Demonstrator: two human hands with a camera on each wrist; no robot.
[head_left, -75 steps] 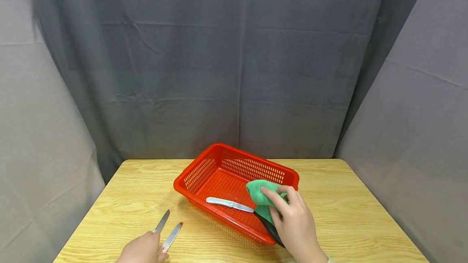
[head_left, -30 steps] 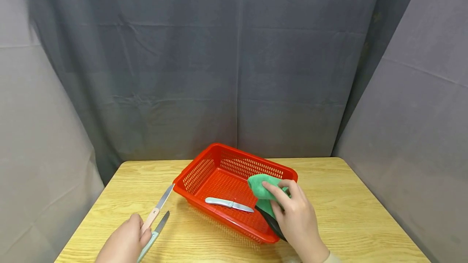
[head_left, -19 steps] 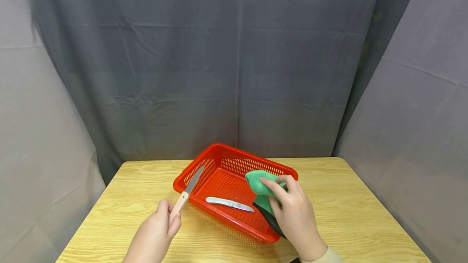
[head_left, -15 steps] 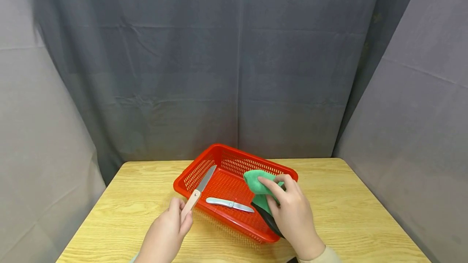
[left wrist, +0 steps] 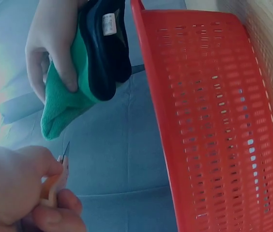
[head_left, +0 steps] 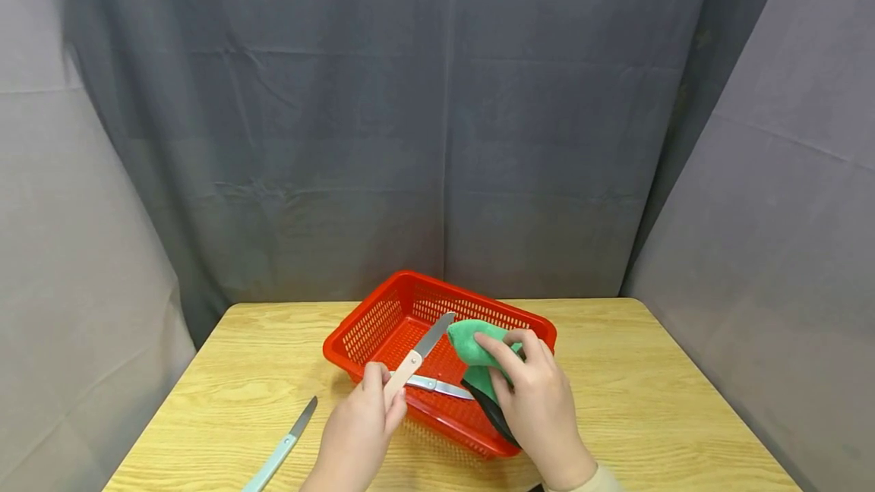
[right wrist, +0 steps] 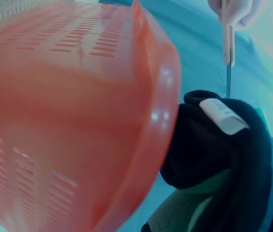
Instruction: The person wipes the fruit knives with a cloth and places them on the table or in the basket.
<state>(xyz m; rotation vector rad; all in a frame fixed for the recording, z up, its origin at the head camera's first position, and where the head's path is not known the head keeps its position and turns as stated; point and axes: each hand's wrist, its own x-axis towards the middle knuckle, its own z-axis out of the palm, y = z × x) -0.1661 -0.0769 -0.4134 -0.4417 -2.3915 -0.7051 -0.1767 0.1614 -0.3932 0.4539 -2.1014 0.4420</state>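
Observation:
My left hand [head_left: 362,424] grips the pale pink handle of a knife [head_left: 403,376], its blade slanting up and right over the red basket [head_left: 478,297]. My right hand [head_left: 543,401] pinches a folded green cloth [head_left: 472,340] with a black part and a white tag, above the basket's right side. The blade tip is right at the cloth's left edge in the head view. In the left wrist view the cloth [left wrist: 61,104] hangs beyond the knife. A knife with a pale grey handle [head_left: 451,390] lies in the basket, partly hidden behind the held knife and left hand.
Left of the basket, a knife with a mint-green handle [head_left: 276,458] lies on the wooden table [head_left: 649,393]. Grey curtains [head_left: 342,135] stand behind the table and at both sides. Seen from the right wrist, the basket wall [right wrist: 78,121] fills the left half.
My left hand has picked up the pink-handled knife from beside the mint-handled one and carried it right, over the basket toward the cloth. My right hand has shifted slightly left with the cloth.

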